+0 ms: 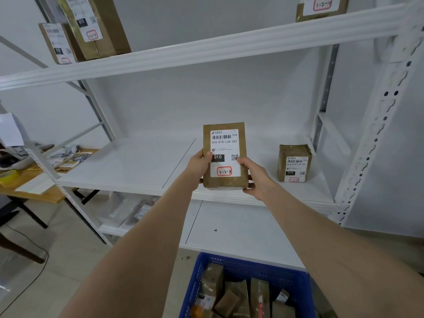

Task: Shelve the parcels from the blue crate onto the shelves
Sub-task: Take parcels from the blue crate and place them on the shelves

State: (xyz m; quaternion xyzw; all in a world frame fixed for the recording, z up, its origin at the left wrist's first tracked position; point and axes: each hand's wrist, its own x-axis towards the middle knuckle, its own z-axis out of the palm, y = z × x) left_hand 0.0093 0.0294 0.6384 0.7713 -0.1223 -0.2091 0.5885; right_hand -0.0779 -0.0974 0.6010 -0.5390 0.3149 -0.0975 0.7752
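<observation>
The blue plastic lattice crate (195, 283) at the near edge holds several brown paper-wrapped parcels (238, 294). Farther off, a tall brown parcel with a white label (224, 154) stands upright on the white metal middle shelf (128, 166), gripped at its left edge by the left hand (199, 165) and at its right by the right hand (254, 177). A smaller brown labelled parcel (294, 162) stands to its right.
</observation>
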